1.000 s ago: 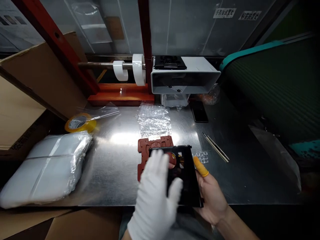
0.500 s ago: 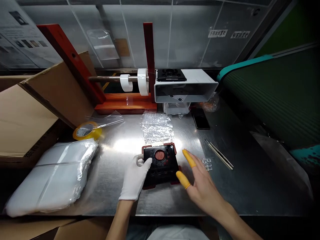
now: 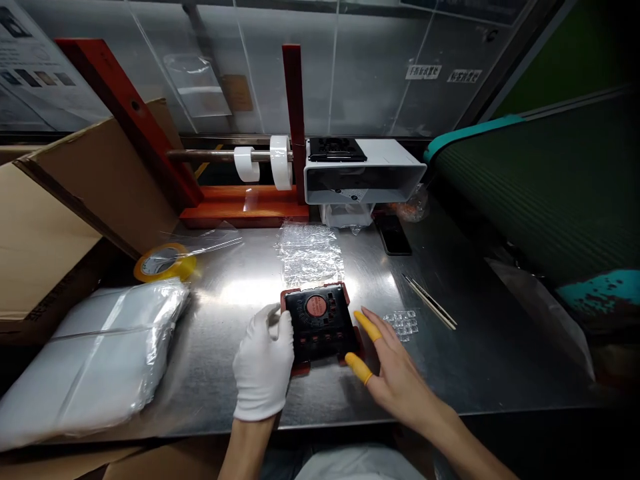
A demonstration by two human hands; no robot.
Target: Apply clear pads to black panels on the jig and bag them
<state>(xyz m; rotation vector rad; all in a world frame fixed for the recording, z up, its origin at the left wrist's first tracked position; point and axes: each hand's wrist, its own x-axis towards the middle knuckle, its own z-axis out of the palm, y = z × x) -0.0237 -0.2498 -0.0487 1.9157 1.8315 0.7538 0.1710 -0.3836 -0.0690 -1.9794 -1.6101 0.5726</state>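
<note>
My left hand [image 3: 265,363] wears one white glove [image 3: 260,397], my right hand [image 3: 393,367] two yellow finger cots [image 3: 369,327]. Between them I count one black panel [image 3: 327,333]; from it, one second panel [image 3: 336,149] at twelve o'clock, two white rolls [image 3: 281,163] at eleven, one yellow roll [image 3: 187,268] at ten.

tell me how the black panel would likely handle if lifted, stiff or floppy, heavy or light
The black panel is probably stiff, since its edges look straight and it lies flat on the red tray. It may be light for its size, as several openings cut through it. Being flat and squarish, it seems unlikely to roll.
</note>
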